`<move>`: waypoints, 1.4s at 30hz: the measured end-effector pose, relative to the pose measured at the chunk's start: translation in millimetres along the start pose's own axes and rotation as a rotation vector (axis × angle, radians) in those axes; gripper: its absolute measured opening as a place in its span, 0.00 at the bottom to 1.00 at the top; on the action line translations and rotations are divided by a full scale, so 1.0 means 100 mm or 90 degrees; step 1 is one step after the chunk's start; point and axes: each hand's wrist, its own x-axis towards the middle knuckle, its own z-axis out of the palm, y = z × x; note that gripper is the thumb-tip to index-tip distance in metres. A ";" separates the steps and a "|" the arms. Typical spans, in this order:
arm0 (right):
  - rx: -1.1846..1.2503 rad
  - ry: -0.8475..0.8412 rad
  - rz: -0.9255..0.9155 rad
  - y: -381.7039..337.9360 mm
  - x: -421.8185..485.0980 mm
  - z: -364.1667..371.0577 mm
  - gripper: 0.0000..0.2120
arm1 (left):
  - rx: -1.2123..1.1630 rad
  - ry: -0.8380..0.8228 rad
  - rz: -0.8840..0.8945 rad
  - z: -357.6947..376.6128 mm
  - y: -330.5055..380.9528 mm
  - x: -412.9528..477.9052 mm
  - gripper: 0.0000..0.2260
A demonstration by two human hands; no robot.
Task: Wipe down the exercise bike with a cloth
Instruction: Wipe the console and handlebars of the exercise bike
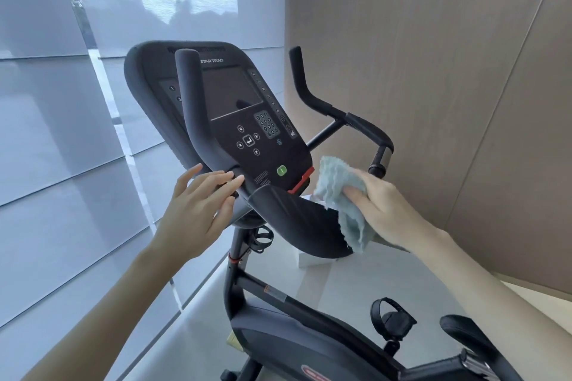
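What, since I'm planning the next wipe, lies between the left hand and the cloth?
In the head view, the lower end of the console, with its green button, and a curved black handlebar lie between the left hand and the cloth.

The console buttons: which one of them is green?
The rounded button low on the console, just left of the red tab; all the others are dark with white marks.

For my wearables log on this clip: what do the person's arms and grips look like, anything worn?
Left grip and right grip are bare hands: no gloves, rings or watch visible. Both forearms are bare to the frame edge; no sleeves, bands or markings show.
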 end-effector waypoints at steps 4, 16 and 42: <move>0.138 -0.085 0.011 -0.28 0.53 0.17 0.13 | -0.055 -0.021 -0.039 -0.01 -0.02 -0.03 0.20; 0.001 -0.236 0.029 -0.11 0.67 0.54 0.16 | -0.056 -0.047 -0.058 0.01 -0.01 -0.08 0.22; -0.419 -0.041 -0.079 -0.66 0.33 0.95 0.30 | -0.155 0.046 -0.087 0.07 -0.04 -0.15 0.21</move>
